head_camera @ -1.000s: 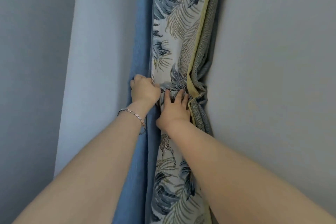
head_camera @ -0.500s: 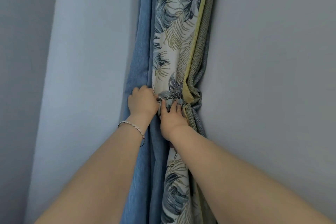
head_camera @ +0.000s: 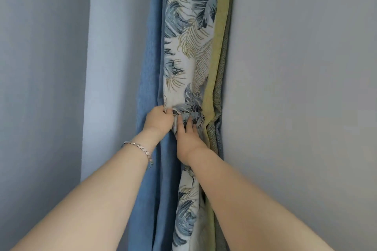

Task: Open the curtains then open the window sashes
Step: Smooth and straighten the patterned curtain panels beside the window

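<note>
A gathered curtain [head_camera: 189, 47] hangs in a narrow bunch down the middle of the view, with a plain blue panel on its left, a white leaf-patterned panel in the centre and a yellow-green edge on the right. A patterned tieback band [head_camera: 190, 111] wraps the bunch at mid height. My left hand [head_camera: 158, 121] grips the left end of the band, a silver bracelet on its wrist. My right hand [head_camera: 186, 138] holds the band just below, fingers pressed into the fabric. No window sash is visible.
Pale grey wall [head_camera: 295, 87] fills the right side right behind the curtain. To the left is a lighter wall strip [head_camera: 114, 67] and a darker grey surface [head_camera: 40, 87] meeting it at a corner.
Both hands have stayed on the tieback band, working it. My right fingers have tucked further under the band. The view has shifted slightly, so the curtain sits a little higher and more centred.
</note>
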Demonstrator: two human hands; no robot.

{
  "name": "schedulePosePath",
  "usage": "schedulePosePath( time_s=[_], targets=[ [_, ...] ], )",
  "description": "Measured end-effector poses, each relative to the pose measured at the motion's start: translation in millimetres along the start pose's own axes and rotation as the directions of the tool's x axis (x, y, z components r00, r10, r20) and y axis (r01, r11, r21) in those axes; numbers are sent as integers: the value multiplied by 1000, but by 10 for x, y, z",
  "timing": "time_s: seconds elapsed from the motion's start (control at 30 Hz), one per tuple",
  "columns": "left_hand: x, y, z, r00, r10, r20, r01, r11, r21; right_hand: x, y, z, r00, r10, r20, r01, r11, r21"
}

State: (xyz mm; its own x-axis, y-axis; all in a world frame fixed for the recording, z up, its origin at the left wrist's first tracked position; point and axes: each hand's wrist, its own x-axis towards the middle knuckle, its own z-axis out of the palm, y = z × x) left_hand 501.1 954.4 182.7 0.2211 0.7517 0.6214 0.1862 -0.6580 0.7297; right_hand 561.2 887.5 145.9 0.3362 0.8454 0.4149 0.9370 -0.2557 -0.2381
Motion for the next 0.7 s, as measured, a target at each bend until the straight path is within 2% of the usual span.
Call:
schedulePosePath(
  time_s=[0.17, 0.4, 0.6, 0.7],
  targets=[
    [-578, 376, -152, 999, -34, -11, 34, 999, 15, -490, 11, -118, 1000, -11, -14, 10, 997, -70],
    [-1344, 711, -436, 999, -32, -38, 37, 990, 133, -1487, -80, -337, 999, -17, 41, 13, 996, 83],
    [-1836, 856, -653, 994, 44, -102, -36, 996, 85, -2308, -287, -471, 968, 235, 85, -237, 971, 13],
    [-2173, 820, -699, 970, 234, -72, -210, 945, 249, -2698, -357, -517, 930, 358, 76, -348, 929, -127]
  ],
)
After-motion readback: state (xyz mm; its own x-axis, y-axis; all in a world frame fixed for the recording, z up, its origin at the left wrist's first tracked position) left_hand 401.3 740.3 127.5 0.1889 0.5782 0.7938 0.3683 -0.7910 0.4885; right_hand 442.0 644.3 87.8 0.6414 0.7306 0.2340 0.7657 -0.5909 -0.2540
